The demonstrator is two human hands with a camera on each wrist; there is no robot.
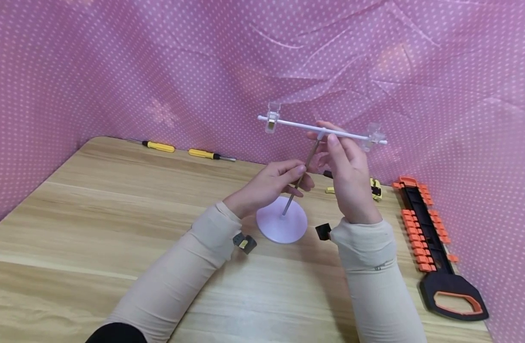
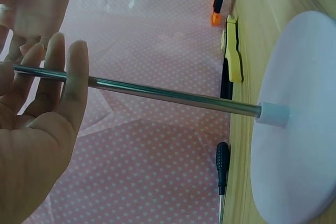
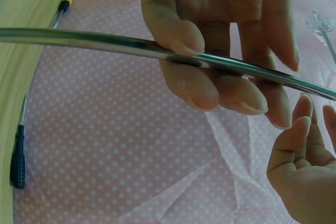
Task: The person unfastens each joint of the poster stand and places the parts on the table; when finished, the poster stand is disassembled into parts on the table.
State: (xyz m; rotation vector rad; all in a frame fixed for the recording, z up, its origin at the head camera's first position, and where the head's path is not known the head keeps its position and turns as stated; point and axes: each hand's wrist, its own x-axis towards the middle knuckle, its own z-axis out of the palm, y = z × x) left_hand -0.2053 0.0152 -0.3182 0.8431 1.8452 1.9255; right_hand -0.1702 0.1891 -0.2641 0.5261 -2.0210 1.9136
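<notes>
A small T-shaped stand has a round white base (image 1: 275, 228), a thin metal rod (image 1: 312, 153) and a white crossbar (image 1: 297, 125). The rod leans to the right. Clear plastic clips sit near the bar's two ends, a left clip (image 1: 272, 118) and a right clip (image 1: 374, 137). My left hand (image 1: 274, 183) pinches the rod about midway, thumb on the near side. Higher up, my right hand (image 1: 350, 174) holds the crossbar beside the joint, its thumb in front and fingers partly hidden behind. In the left wrist view, a white collar (image 2: 274, 114) joins rod and base.
Two yellow-handled screwdrivers, a left one (image 1: 160, 146) and a right one (image 1: 201, 154), lie along the back edge. A dark-handled screwdriver (image 3: 19, 158) and a yellow-black tool (image 2: 232, 51) lie nearby. An orange-and-black rack (image 1: 429, 228) with a handle lies right. Pink dotted cloth (image 1: 202, 62) hangs behind.
</notes>
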